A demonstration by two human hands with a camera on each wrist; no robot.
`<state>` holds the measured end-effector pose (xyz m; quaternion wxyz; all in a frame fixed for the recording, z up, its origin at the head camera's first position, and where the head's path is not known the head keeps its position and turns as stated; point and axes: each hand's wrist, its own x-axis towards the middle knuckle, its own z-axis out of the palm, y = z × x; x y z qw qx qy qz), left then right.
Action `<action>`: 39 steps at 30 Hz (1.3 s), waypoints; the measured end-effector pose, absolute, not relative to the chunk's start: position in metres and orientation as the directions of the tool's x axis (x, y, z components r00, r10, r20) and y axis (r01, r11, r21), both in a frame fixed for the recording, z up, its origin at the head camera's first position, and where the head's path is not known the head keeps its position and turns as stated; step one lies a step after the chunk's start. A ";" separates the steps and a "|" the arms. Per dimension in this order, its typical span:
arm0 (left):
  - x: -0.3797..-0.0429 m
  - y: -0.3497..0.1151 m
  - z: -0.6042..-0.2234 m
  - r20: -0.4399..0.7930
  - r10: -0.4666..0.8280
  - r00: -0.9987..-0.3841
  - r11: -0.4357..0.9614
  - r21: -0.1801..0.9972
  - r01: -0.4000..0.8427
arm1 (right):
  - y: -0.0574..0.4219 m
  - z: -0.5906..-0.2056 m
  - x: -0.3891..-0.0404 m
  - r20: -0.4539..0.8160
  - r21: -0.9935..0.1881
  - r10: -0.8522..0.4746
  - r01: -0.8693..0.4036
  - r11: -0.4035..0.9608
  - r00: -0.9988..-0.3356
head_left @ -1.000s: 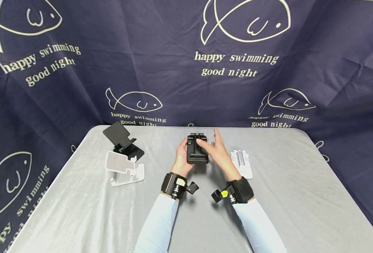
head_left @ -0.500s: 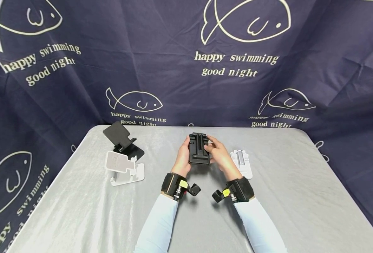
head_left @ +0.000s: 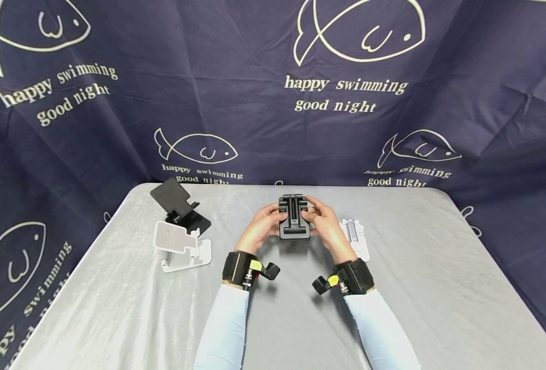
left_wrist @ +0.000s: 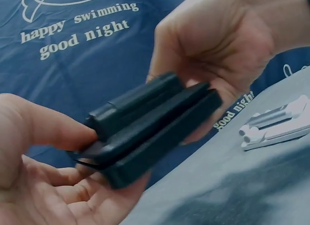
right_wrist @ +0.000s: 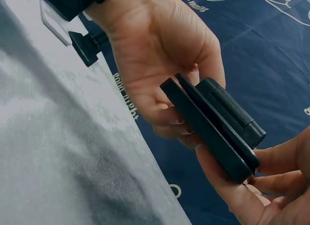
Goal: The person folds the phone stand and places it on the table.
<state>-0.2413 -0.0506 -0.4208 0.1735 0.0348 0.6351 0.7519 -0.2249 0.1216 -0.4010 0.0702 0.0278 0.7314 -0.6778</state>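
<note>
A folded black phone stand (head_left: 294, 226) is held up over the middle of the table by both hands. My left hand (head_left: 260, 226) grips its left edge, thumb on the upper face and fingers beneath. On the opposite edge, my right hand (head_left: 327, 225) pinches it the same way. The left wrist view shows the stand (left_wrist: 160, 133) side-on, its two plates folded close together with a thin gap. In the right wrist view, fingers of both hands curl under the lower plate.
A white folded phone stand (head_left: 360, 249) lies just right of my right hand. At the left stand an unfolded black phone stand (head_left: 170, 198) and an unfolded white one (head_left: 176, 237). A dark blue curtain (head_left: 273, 103) hangs behind the grey-covered table (head_left: 439, 288).
My right hand has come from above the black phone stand to grip its right edge. The left hand has shifted its grip, wrist moving left, thumb now on top. The stand moved slightly right.
</note>
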 end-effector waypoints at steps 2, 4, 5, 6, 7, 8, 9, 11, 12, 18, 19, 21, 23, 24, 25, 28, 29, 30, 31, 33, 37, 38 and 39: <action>-0.241 -0.052 -0.422 -0.163 0.309 -0.937 -0.118 0.971 -0.208 | 0.122 -0.402 -0.225 -0.143 -0.987 -0.057 0.138 0.078 -0.988; -0.240 -0.052 -0.422 -0.156 0.303 -0.940 -0.108 0.974 -0.197 | 0.123 -0.404 -0.225 -0.146 -0.987 -0.056 0.142 0.080 -0.988; -0.240 -0.051 -0.422 -0.154 0.299 -0.942 -0.107 0.975 -0.194 | 0.123 -0.404 -0.225 -0.148 -0.986 -0.055 0.143 0.085 -0.987; -0.239 -0.050 -0.422 -0.153 0.297 -0.943 -0.105 0.976 -0.191 | 0.124 -0.405 -0.226 -0.152 -0.985 -0.053 0.146 0.089 -0.987; -0.239 -0.049 -0.423 -0.148 0.291 -0.945 -0.101 0.978 -0.185 | 0.125 -0.405 -0.226 -0.152 -0.984 -0.055 0.146 0.098 -0.987; -0.238 -0.048 -0.423 -0.142 0.285 -0.948 -0.100 0.979 -0.177 | 0.126 -0.406 -0.227 -0.154 -0.984 -0.057 0.148 0.103 -0.986; -0.237 -0.046 -0.423 -0.137 0.278 -0.951 -0.103 0.980 -0.171 | 0.128 -0.406 -0.228 -0.154 -0.983 -0.062 0.146 0.114 -0.986; -0.236 -0.041 -0.424 -0.124 0.271 -0.954 -0.114 0.981 -0.160 | 0.133 -0.405 -0.229 -0.161 -0.979 -0.073 0.150 0.137 -0.984; -0.236 -0.038 -0.424 -0.115 0.266 -0.957 -0.120 0.981 -0.151 | 0.136 -0.403 -0.229 -0.163 -0.977 -0.077 0.151 0.151 -0.984; -0.232 -0.017 -0.428 -0.081 0.250 -0.965 -0.127 0.985 -0.115 | 0.160 -0.392 -0.228 -0.197 -0.946 -0.114 0.158 0.284 -0.974; -0.231 -0.014 -0.429 -0.084 0.251 -0.964 -0.115 0.987 -0.116 | 0.165 -0.391 -0.228 -0.208 -0.937 -0.123 0.162 0.311 -0.970; -0.228 -0.007 -0.430 -0.102 0.252 -0.962 -0.078 0.989 -0.126 | 0.173 -0.390 -0.227 -0.236 -0.915 -0.136 0.173 0.365 -0.962; -0.226 -0.002 -0.432 -0.121 0.255 -0.959 -0.031 0.991 -0.134 | 0.179 -0.390 -0.226 -0.259 -0.895 -0.150 0.178 0.409 -0.954; -0.225 0.001 -0.434 -0.129 0.256 -0.958 -0.004 0.991 -0.134 | 0.181 -0.391 -0.226 -0.273 -0.886 -0.159 0.184 0.426 -0.949; -0.225 0.003 -0.436 -0.140 0.256 -0.957 0.020 0.990 -0.139 | 0.183 -0.392 -0.226 -0.289 -0.875 -0.163 0.192 0.445 -0.943; -0.223 0.007 -0.441 -0.165 0.261 -0.951 0.075 0.986 -0.151 | 0.186 -0.396 -0.226 -0.329 -0.847 -0.180 0.206 0.489 -0.927; -0.223 0.008 -0.443 -0.172 0.262 -0.950 0.097 0.984 -0.151 | 0.186 -0.398 -0.227 -0.342 -0.837 -0.179 0.212 0.504 -0.922; -0.222 0.009 -0.444 -0.179 0.264 -0.948 0.115 0.981 -0.153 | 0.186 -0.399 -0.227 -0.354 -0.828 -0.181 0.218 0.517 -0.917; -0.222 0.009 -0.446 -0.182 0.267 -0.946 0.135 0.979 -0.151 | 0.186 -0.401 -0.227 -0.365 -0.817 -0.174 0.225 0.531 -0.914; -0.221 0.011 -0.448 -0.175 0.264 -0.948 0.188 0.974 -0.127 | 0.185 -0.405 -0.228 -0.380 -0.794 -0.163 0.230 0.563 -0.911; -0.219 0.014 -0.450 -0.144 0.224 -0.964 0.309 0.948 -0.069 | 0.181 -0.410 -0.230 -0.400 -0.748 -0.118 0.249 0.615 -0.909; -0.218 0.015 -0.449 -0.132 0.211 -0.969 0.342 0.938 -0.054 | 0.180 -0.410 -0.231 -0.402 -0.737 -0.107 0.252 0.627 -0.909; -0.218 0.015 -0.449 -0.122 0.197 -0.973 0.374 0.927 -0.040 | 0.179 -0.410 -0.231 -0.405 -0.728 -0.092 0.260 0.635 -0.910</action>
